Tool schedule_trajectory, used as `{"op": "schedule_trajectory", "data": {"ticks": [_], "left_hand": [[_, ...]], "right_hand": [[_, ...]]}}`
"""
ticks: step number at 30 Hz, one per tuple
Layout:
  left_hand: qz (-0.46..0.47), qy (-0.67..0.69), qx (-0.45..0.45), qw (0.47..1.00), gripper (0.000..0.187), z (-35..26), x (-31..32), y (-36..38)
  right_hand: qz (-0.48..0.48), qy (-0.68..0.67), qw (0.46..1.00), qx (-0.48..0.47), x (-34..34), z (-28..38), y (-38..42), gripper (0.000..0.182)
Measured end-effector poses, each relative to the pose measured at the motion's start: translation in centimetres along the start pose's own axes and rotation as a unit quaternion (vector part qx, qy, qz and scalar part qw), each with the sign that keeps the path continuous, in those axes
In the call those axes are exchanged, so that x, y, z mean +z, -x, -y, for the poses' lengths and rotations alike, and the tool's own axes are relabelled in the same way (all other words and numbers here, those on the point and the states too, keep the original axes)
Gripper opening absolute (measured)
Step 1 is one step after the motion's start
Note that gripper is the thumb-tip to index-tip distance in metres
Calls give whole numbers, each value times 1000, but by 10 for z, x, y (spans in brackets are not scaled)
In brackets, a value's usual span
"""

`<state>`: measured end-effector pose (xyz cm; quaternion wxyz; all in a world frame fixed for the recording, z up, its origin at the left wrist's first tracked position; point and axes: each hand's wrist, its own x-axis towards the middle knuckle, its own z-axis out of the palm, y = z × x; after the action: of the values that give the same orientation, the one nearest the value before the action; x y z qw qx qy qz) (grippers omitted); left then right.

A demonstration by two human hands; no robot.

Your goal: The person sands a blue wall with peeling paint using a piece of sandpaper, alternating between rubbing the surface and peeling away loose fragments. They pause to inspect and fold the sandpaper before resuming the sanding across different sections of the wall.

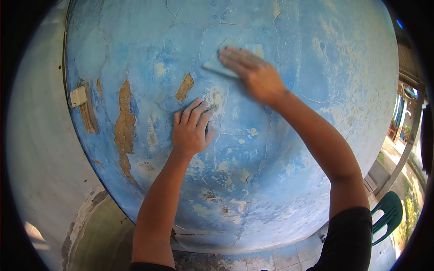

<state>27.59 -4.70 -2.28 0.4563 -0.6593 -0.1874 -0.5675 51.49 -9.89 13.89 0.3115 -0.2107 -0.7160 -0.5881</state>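
Note:
My left hand [193, 128] rests against a blue wall [280, 167] with worn, peeling paint, its fingers spread and holding nothing. Higher up and to the right, my right hand [255, 74] presses a thin, pale blue-green sheet [218, 66] to the wall, and the fingers are smeared by motion. The sheet's corners show to the left of and above the fingers; its middle lies under the hand, and I cannot tell whether it is paper or cloth. Just above my left hand is a bare brown patch [184, 88] where plaster has come off.
A cream switch [78, 96] on a wooden strip [88, 117] is fixed at the wall's left side. Beside it runs a larger bare patch [125, 124]. A green plastic chair [389, 214] stands at the lower right. Pale floor tiles [289, 257] lie below the wall.

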Motion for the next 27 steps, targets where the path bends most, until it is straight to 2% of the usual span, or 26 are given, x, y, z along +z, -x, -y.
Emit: {"op": "schedule_trajectory", "data": {"ticks": [1, 4, 6, 9, 12, 13, 14, 16, 18, 20, 23, 24, 26, 27], "left_hand": [[0, 9, 3, 1000, 26, 0, 0, 0], [4, 19, 0, 1000, 28, -2, -2, 1], [7, 16, 0, 1000, 28, -1, -2, 1], [8, 12, 5, 1000, 30, -2, -2, 2], [12, 18, 4, 1000, 28, -1, -3, -2], [7, 15, 4, 1000, 27, -1, -2, -1], [3, 12, 4, 1000, 26, -1, -2, 0], [7, 14, 5, 1000, 25, -1, -1, 0], [9, 10, 3, 1000, 25, -1, -1, 0], [5, 13, 5, 1000, 24, 0, 0, 2], [9, 9, 2, 1000, 23, -1, -2, 1], [12, 10, 2, 1000, 23, -3, -3, 3], [2, 11, 4, 1000, 23, -1, -1, 1], [3, 10, 4, 1000, 23, 0, 0, 1]], "right_hand": [[-21, 4, 997, 71, -1, -11, -10, 54], [-76, 8, 990, 116, 1, 1, -24, 55], [-17, -30, 999, 3, 17, 27, -10, 56], [3, -96, 995, -41, 15, 35, 0, 55], [-15, -12, 1000, -8, 3, -5, -25, 52], [-47, -3, 998, 41, 1, -12, -29, 51], [-79, 6, 993, 90, 1, -14, -29, 50], [-91, 24, 990, 107, 11, 14, -15, 47], [-17, -75, 997, -21, 16, 41, 4, 46], [2, -89, 995, -50, 13, 40, 13, 45], [-37, -20, 999, 30, 4, 5, -15, 48], [-36, -22, 999, 31, 4, 7, -18, 48], [-75, -4, 991, 110, 7, 10, -31, 48], [-76, -23, 994, 75, 12, 20, -28, 48]]}}
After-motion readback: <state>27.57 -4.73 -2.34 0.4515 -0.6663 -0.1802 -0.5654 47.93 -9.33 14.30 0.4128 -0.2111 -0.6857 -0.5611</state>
